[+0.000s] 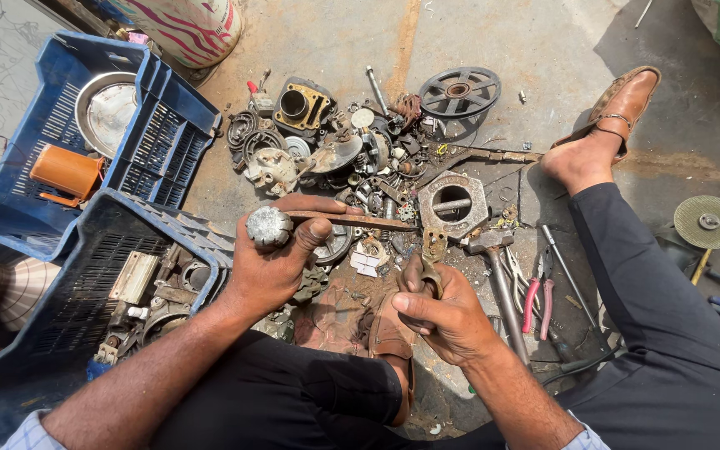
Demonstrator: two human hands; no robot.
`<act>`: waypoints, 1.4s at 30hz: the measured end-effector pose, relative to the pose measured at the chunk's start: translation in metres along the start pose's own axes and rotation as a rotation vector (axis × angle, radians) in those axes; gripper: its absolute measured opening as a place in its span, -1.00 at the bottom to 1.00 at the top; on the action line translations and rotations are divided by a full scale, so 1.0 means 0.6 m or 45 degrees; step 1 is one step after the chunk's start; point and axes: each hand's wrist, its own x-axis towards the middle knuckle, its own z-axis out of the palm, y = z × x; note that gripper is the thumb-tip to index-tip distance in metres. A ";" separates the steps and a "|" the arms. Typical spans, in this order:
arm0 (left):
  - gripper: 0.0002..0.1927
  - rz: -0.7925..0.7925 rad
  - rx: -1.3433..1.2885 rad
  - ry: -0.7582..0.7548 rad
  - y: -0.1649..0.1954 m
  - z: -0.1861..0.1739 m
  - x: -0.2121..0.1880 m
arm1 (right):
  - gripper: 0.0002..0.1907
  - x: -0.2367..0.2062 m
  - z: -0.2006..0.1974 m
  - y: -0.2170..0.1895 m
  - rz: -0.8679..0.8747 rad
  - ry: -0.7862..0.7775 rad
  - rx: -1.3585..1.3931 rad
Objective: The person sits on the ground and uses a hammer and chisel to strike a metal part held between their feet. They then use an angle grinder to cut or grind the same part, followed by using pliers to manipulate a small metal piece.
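Left hand [272, 271]: raised over the scrap pile [360, 158], fingers gripping a rusty rod [352, 220] with a round metal head.
Right hand [443, 312]: right of the rod, fingers closed on a small metal piece [432, 250].
Blue crate [68, 333]: left of the pile.

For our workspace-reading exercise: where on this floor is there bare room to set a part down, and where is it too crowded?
Bare concrete lies above the spoked wheel, running to the top edge, and right of it toward the brown shoe. It is crowded in the scrap-parts pile between the blue crates and the hexagonal metal plate, and around the hammer and red-handled pliers beside the right hand.
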 end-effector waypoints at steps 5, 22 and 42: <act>-0.72 -0.065 -0.127 -0.058 -0.011 0.011 0.006 | -0.79 -0.013 -0.018 -0.013 -0.002 -0.150 0.115; -0.73 -0.216 0.090 -0.338 -0.020 0.031 0.007 | -0.49 -0.062 -0.200 -0.118 -0.260 0.013 -0.868; -0.69 -0.690 -0.053 -0.287 -0.023 0.048 0.014 | -0.45 -0.056 -0.176 -0.039 -0.110 0.147 -0.564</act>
